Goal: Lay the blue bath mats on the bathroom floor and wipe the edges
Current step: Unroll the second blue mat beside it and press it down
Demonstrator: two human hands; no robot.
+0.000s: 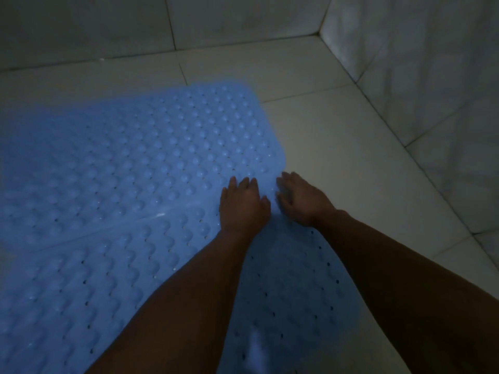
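Nearest, two bare forearms reaching in from the bottom edge, crossing over the near blue mat [283, 287], which lies flat with rows of small holes and a pale glare patch close to the bottom edge. Right of it, a strip of bare tiled floor [351, 163] widening toward the far corner — open room along the mat's right edge. Further on, left hand [243, 203] laid palm down, fingers straight and slightly spread, pressing on the mats and grasping nothing. Just beside it, right hand [302, 197] also palm down at the mats' right edge, fingers extended and relaxed, likewise holding nothing; whether the fingertips sit on mat or tile, cannot tell. Between and left of the hands, a seam running leftward where the near mat meets the far blue mat [151, 147]. Far mat flat too, covered in raised bumps, its rounded corner short of the wall. Beyond, more bare tile, then grey tiled walls [418, 76] meeting in the far right corner — dim light throughout.
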